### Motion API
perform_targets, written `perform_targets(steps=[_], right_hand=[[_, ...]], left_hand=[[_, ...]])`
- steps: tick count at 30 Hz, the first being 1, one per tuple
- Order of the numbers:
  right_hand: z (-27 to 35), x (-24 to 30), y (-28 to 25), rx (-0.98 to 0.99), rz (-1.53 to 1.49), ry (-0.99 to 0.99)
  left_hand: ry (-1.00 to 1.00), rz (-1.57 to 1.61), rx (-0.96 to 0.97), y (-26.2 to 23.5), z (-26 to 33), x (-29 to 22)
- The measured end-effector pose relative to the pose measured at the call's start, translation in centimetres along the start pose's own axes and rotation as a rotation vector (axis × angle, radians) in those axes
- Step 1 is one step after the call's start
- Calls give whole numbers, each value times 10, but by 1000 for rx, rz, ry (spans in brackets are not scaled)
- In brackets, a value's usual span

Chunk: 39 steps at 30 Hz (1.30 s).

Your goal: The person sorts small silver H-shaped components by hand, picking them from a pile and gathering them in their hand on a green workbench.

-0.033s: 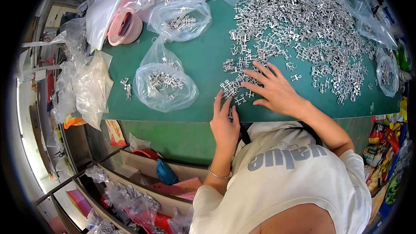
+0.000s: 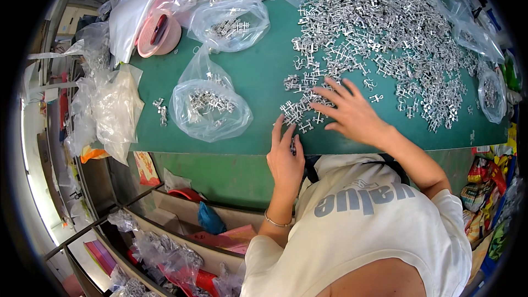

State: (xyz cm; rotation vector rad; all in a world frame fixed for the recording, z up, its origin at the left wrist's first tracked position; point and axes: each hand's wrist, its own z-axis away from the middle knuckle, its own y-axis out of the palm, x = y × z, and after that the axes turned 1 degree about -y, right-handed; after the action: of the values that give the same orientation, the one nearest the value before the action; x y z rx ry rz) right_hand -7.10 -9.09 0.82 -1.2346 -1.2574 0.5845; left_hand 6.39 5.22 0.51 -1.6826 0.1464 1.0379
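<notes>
While the right hand (image 2: 357, 115) spreads parted fingers over the small cluster of metal pieces (image 2: 295, 113), gripping nothing visible, the left hand (image 2: 285, 157) curls around a few more, its index fingertip at the cluster's left edge. Light fingertip strokes would probably serve best, since these shiny, hooked, cross-barred shapes look apt to snag on the smooth green tabletop (image 2: 267, 71) beside the large heap (image 2: 385, 16)

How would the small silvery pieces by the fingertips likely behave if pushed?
The small silvery pieces look metallic, so they're probably stiff. Their projecting arms overlap, so neighbours may catch and drag together. Their branched outlines suggest they'd slide across the green tabletop rather than roll.
</notes>
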Motion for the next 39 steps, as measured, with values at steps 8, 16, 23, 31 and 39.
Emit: perform_targets(steps=[8,16,23,31,39], right_hand=[[25,-29,-12,-185,9,240],[-36,21,28,-237,-78,-6],[-9,-1,8,-408,-463,338],[25,-40,-26,-327,-522,711],[66,-46,-41,-509,-1807,811]], left_hand=[[-27,112,-46,-1,2,6],[71,54,-55,4,3,5],[8,150,-10,9,2,8],[35,184,-7,14,-1,-1],[113,160,54,24,-5,-11]])
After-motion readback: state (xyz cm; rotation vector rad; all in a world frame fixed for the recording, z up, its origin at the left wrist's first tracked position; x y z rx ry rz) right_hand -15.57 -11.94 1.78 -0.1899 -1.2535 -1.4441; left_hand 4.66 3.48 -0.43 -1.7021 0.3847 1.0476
